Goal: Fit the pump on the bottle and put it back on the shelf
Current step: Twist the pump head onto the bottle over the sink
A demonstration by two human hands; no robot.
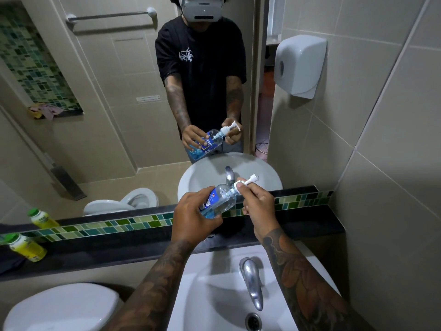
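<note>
A clear bottle (220, 201) with blue liquid and a blue label is tilted to the right above the dark shelf (310, 223). My left hand (191, 216) grips its body from the left. A white pump (247, 181) sits at the bottle's neck, its nozzle pointing up and right. My right hand (259, 206) pinches the pump's collar with thumb and fingers. The mirror (119, 115) behind the shelf repeats both hands, bottle and pump.
A white sink (214, 295) with a chrome tap (251, 283) lies below my arms. A yellow bottle with a green cap (27, 248) stands on the shelf's far left. A toilet tank lid (59, 306) is at bottom left. A paper dispenser (300, 65) hangs on the right wall.
</note>
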